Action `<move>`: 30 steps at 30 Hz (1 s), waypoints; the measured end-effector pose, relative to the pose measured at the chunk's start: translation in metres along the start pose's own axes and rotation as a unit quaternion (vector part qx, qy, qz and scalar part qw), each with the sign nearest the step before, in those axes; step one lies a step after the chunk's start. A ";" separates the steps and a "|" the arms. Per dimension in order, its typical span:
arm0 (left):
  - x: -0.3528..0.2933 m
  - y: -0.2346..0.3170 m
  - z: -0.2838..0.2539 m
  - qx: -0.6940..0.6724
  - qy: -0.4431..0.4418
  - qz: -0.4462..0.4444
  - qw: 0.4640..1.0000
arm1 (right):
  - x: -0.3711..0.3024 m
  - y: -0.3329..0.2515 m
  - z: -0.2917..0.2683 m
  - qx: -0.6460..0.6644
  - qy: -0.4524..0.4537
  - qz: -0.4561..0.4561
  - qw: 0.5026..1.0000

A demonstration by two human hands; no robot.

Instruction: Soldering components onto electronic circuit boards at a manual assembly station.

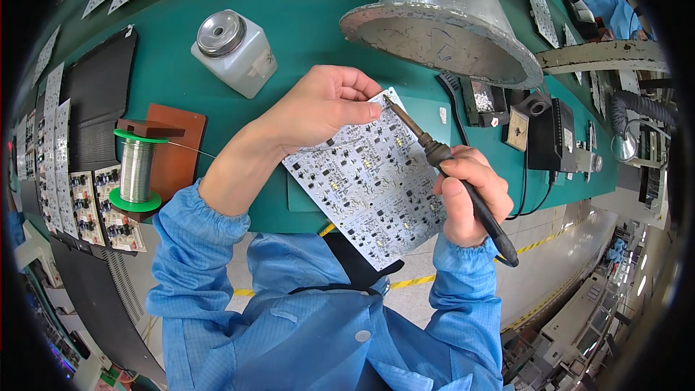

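A white circuit board (369,188) dotted with small parts is held slanted over the front edge of the green mat. My left hand (326,107) is closed on its upper left edge, thumb over the face near the top corner. In my right hand (472,192) is a soldering iron (478,210), gripped by its black handle. The iron's tip reaches the board's top corner, just beside my left thumb. Thin solder wire (192,147) runs from a spool (136,171) with green flanges toward my left hand; whether the fingers hold its end I cannot tell.
A square bottle with a metal top (235,51) stands behind my left hand. A large metal fume hood (449,25) hangs over the back right. Rightward are a black soldering station (552,134) and a tip-cleaning sponge (516,130). More boards (61,166) lie at left.
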State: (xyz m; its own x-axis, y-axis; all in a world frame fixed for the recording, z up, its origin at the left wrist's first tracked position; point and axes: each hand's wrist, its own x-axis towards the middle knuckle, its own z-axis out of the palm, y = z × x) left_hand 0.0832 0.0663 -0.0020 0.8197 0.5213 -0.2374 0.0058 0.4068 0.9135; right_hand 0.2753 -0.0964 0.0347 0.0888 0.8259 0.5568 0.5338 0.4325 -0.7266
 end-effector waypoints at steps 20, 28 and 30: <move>0.000 -0.001 0.000 -0.005 0.003 -0.002 1.000 | -0.003 -0.012 0.002 0.003 0.020 0.018 1.000; 0.000 -0.001 0.000 -0.037 0.008 -0.014 0.999 | -0.042 0.003 -0.021 -0.109 0.190 0.049 0.974; 0.000 0.000 0.000 -0.037 0.006 -0.013 0.999 | -0.051 0.015 -0.022 -0.202 0.226 0.135 0.943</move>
State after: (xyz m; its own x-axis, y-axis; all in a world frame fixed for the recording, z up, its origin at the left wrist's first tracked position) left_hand 0.0833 0.0664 -0.0024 0.8126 0.5188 -0.2656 -0.0155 0.4748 0.8799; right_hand 0.2973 -0.1396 0.0044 0.5684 0.6084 0.5538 0.7087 -0.0203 -0.7052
